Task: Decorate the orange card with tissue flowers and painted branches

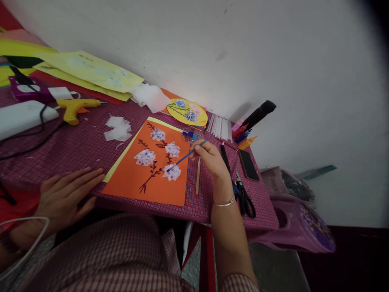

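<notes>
My right hand (209, 156) grips a thin blue paintbrush (186, 156), its tip touching a white tissue flower (172, 172) on an orange paper sheet (146, 182). The sheet shows brown painted branches and several white-blue flowers, and it lies over a yellow sheet (121, 156). My left hand (68, 194) rests flat on the checked cloth beside the sheet's lower left corner, fingers spread, holding nothing. A wooden stick (198, 175) lies just right of the sheet.
A yellow glue gun (75, 108), tissue scraps (118, 129), a yellow flower card (187, 111), white strips (220, 126), markers (243, 134), a phone (248, 164) and scissors (244, 196) lie on the checked table (75, 148). A purple bag (299, 225) sits at the right. Paper sheets (91, 73) pile at the back left.
</notes>
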{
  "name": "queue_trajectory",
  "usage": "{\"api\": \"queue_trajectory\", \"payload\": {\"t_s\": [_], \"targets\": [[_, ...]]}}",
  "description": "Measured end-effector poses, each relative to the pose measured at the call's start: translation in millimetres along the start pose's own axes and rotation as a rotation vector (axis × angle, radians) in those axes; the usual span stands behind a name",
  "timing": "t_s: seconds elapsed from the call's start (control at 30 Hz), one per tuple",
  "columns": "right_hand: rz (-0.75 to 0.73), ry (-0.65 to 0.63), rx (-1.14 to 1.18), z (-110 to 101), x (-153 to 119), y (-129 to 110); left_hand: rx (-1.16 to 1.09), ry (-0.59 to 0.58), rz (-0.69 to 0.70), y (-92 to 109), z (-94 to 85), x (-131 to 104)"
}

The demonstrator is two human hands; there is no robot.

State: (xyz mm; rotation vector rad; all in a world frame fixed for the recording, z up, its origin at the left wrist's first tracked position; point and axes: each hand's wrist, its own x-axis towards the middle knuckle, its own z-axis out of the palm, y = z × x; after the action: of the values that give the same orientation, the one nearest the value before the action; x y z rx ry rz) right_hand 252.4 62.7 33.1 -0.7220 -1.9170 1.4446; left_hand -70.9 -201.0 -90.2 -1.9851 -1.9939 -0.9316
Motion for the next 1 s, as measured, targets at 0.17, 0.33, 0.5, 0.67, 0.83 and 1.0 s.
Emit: {"api": "queue_trajectory", "payload": {"t_s": [0.17, 0.33, 0.5, 0.67, 0.83, 1.0], "targets": [[0.018, -0.072, -0.054, 2, 1, 2, -0.013, -0.002, -0.015, 2, -0.2, 0], [-0.009, 0.157, 0.005, -7, 2, 4, -0.034, 0.004, -0.045, 3, 0.2, -1], [0.041, 0.028, -0.016, -2, 4, 8, -0.035, 0.008, -0.040, 5, 1.3, -2], [0.049, 0.159, -0.010, -15, 4, 8, -0.019, -0.008, -0.041, 5, -0.3, 1], [0.036, 0.191, 0.038, -14, 4, 9, -0.016, -0.011, -0.062, 9, -2.0, 2], [0.053, 0.069, 0.003, -12, 4, 11, -0.048, -0.010, -0.089, 12, -1.2, 0]]}}
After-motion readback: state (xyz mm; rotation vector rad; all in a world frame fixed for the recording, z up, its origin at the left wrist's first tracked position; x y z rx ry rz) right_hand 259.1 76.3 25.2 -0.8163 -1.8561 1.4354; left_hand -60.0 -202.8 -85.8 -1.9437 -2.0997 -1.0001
